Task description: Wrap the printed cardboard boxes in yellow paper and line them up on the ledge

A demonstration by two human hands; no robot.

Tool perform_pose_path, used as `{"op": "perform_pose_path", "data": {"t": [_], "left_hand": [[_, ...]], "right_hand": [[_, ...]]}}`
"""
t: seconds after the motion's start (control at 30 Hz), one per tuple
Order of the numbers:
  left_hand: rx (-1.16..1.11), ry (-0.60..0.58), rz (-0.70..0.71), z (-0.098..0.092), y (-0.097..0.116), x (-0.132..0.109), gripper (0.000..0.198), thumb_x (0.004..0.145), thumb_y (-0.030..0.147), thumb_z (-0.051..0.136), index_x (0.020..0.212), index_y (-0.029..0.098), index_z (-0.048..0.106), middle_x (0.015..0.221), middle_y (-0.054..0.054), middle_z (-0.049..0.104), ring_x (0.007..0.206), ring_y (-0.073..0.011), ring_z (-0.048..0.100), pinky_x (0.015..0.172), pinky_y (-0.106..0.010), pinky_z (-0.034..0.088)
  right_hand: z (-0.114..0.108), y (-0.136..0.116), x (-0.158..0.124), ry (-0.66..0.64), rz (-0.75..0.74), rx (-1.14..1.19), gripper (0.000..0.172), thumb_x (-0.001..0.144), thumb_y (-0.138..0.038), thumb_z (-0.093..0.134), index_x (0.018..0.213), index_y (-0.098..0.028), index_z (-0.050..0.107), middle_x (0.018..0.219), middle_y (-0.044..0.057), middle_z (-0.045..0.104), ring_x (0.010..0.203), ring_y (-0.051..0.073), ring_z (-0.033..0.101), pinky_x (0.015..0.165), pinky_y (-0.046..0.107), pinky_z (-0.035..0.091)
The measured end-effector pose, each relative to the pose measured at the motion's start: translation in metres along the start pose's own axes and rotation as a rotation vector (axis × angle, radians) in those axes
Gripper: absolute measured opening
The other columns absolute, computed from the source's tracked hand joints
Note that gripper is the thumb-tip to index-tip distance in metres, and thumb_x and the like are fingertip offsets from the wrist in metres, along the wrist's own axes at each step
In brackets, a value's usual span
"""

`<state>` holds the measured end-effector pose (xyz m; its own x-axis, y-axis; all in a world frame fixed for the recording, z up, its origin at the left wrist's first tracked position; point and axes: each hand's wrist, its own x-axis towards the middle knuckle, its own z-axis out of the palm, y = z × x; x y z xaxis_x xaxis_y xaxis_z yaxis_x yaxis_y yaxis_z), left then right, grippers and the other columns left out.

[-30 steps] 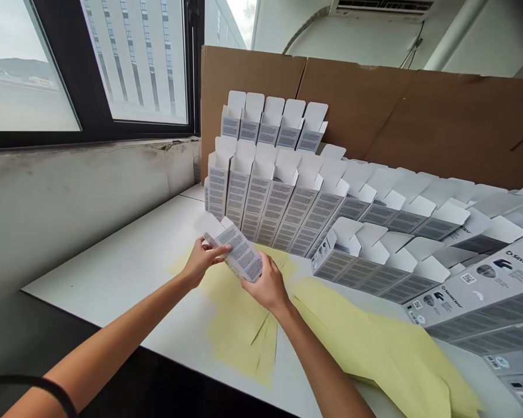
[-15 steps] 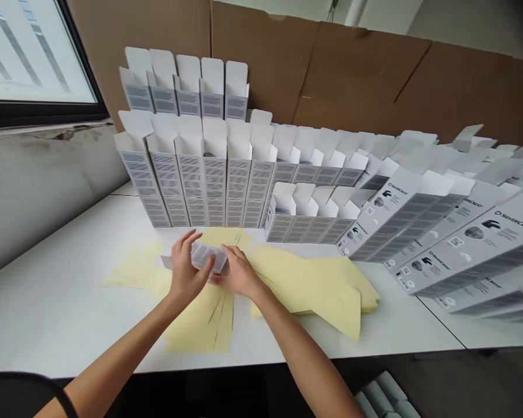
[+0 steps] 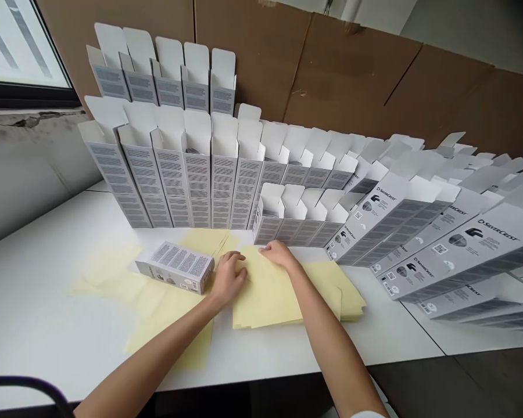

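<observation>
Yellow sheets (image 3: pixel 270 296), right hand (image 3: pixel 279 253) palm-down, fingers (image 3: pixel 267 248) at far edge, grip unclear, left hand (image 3: pixel 227 281) loosely curled, empty

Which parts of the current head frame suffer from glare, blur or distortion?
Head view: the window is pale, nearly washed out; also in the head view, the upright cartons at left lean outward, probably wide-angle distortion; head view again, the yellow sheets at left blur into the table.
</observation>
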<state>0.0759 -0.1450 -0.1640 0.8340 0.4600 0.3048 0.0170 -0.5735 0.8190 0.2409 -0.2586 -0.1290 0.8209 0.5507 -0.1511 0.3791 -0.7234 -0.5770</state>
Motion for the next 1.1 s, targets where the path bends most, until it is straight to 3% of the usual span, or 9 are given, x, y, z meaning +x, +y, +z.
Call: {"op": "perform_pose_path", "data": {"t": [0.2,0.33,0.47,0.6,0.73,0.9,1.03,1.1], "left_hand": [[-0.179,0.071,-0.170,-0.004,-0.001,0.001,0.066,0.075,0.023,0.059,0.137,0.016,0.038,0.138,-0.015,0.045,0.122,-0.0278,0.046,0.081,-0.035,0.048],[-0.519,0.058,-0.218,-0.009,-0.002,-0.002,0.061,0.074,0.016,0.054,0.133,0.019,0.043,0.112,-0.009,0.059,0.098,-0.0195,0.056,0.081,-0.032,0.045],[-0.793,0.002,-0.291,-0.006,-0.008,-0.006,0.052,0.072,0.012,0.052,0.123,0.017,0.051,0.089,-0.003,0.059,0.082,-0.0148,0.055,0.074,-0.028,0.043],[-0.846,-0.041,-0.324,-0.005,-0.007,-0.007,0.050,0.070,0.011,0.056,0.120,0.016,0.054,0.082,-0.002,0.057,0.076,-0.0127,0.052,0.067,-0.025,0.041],[-0.916,-0.111,-0.306,-0.012,0.000,-0.007,0.059,0.072,0.013,0.065,0.128,0.017,0.046,0.079,0.000,0.059,0.075,-0.0129,0.055,0.070,-0.026,0.043],[-0.978,-0.202,-0.269,-0.021,0.008,-0.009,0.072,0.075,0.020,0.072,0.137,0.018,0.036,0.074,0.001,0.061,0.072,-0.0144,0.060,0.071,-0.029,0.046],[-0.967,-0.200,-0.267,-0.022,0.011,-0.009,0.073,0.078,0.024,0.072,0.138,0.017,0.033,0.074,0.000,0.063,0.072,-0.0139,0.060,0.075,-0.030,0.046],[-0.965,-0.188,-0.268,-0.021,0.011,-0.009,0.073,0.078,0.026,0.072,0.139,0.017,0.032,0.074,0.000,0.062,0.072,-0.0138,0.059,0.074,-0.030,0.046]], "right_hand": [[-0.030,0.004,-0.003,-0.117,-0.241,0.173,0.021,0.084,-0.035,0.051,0.084,-0.015,0.059,0.084,0.003,0.066,0.074,0.014,0.059,0.065,0.023,0.042],[-0.054,0.000,-0.008,-0.207,-0.372,0.188,0.024,0.082,-0.037,0.054,0.086,-0.015,0.064,0.085,0.004,0.067,0.078,0.017,0.060,0.068,0.025,0.044],[-0.061,-0.008,-0.015,-0.193,-0.441,0.170,0.029,0.085,-0.037,0.052,0.088,-0.014,0.069,0.089,0.005,0.069,0.082,0.020,0.062,0.073,0.029,0.046],[-0.056,-0.007,-0.023,-0.083,-0.412,0.164,0.031,0.088,-0.037,0.049,0.091,-0.016,0.073,0.092,0.006,0.071,0.089,0.023,0.064,0.078,0.033,0.047],[-0.049,0.000,-0.023,0.013,-0.386,0.227,0.030,0.089,-0.033,0.048,0.100,-0.018,0.072,0.106,0.006,0.071,0.101,0.025,0.063,0.088,0.035,0.046],[-0.048,-0.004,-0.025,0.128,-0.400,0.173,0.032,0.093,-0.032,0.043,0.106,-0.017,0.068,0.108,0.008,0.069,0.101,0.024,0.062,0.087,0.036,0.046],[-0.036,-0.024,-0.051,0.549,-0.466,-0.159,0.027,0.091,-0.026,0.047,0.109,-0.014,0.063,0.105,0.014,0.063,0.102,0.029,0.053,0.090,0.046,0.039],[-0.024,-0.033,-0.068,0.627,-0.635,-0.154,0.017,0.091,-0.020,0.047,0.098,-0.015,0.061,0.099,0.013,0.060,0.096,0.026,0.051,0.085,0.042,0.040]]}}
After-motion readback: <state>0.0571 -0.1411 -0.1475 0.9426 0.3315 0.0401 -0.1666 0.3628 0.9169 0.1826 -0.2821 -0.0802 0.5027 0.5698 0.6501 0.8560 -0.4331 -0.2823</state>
